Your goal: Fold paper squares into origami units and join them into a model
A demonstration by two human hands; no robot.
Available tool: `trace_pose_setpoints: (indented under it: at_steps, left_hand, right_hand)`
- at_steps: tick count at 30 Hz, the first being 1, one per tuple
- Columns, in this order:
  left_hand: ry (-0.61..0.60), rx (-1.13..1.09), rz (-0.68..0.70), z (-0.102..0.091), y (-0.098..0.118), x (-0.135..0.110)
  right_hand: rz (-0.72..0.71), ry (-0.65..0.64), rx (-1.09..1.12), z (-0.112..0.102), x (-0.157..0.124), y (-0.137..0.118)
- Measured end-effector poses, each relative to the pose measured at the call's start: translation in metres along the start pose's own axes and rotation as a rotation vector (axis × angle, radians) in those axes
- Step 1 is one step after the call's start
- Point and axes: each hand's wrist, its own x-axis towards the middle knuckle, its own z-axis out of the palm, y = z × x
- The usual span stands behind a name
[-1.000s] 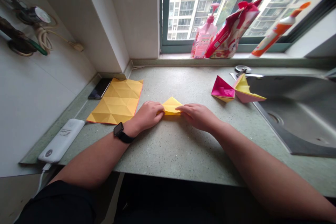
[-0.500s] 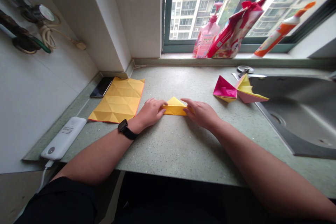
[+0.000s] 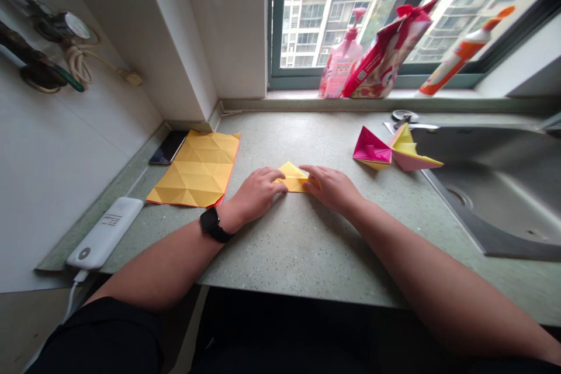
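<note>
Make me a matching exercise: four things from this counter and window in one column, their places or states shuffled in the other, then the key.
Things
1. Small folded yellow paper
2. Large creased sheet
3. White power bank
4. Pink pump bottle

Places or states
A. Standing on the windowsill
B. Lying flat beside the dark phone
C. Between the fingers of the left hand and right hand
D. With a white cable plugged into its near end

Right pairs: 1-C, 2-B, 3-D, 4-A
</note>
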Motion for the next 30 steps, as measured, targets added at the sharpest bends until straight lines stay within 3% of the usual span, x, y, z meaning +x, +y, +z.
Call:
trace_pose_setpoints:
  at_steps: [6, 15, 30]
  left_hand:
    - [-0.074, -0.032, -0.002, 0.000, 0.006, 0.001]
    - [-0.138, 0.017, -0.036, -0.011, 0.014, 0.003]
    - [-0.167, -0.009, -0.048, -0.011, 0.012, 0.003]
  right_hand:
    - [-0.048, 0.171, -0.116, -0.002, -0.002, -0.006]
    - [-0.026, 0.080, -0.028, 0.013, 0.004, -0.006]
    - [0.065, 0.015, 0.034, 0.024, 0.011, -0.002]
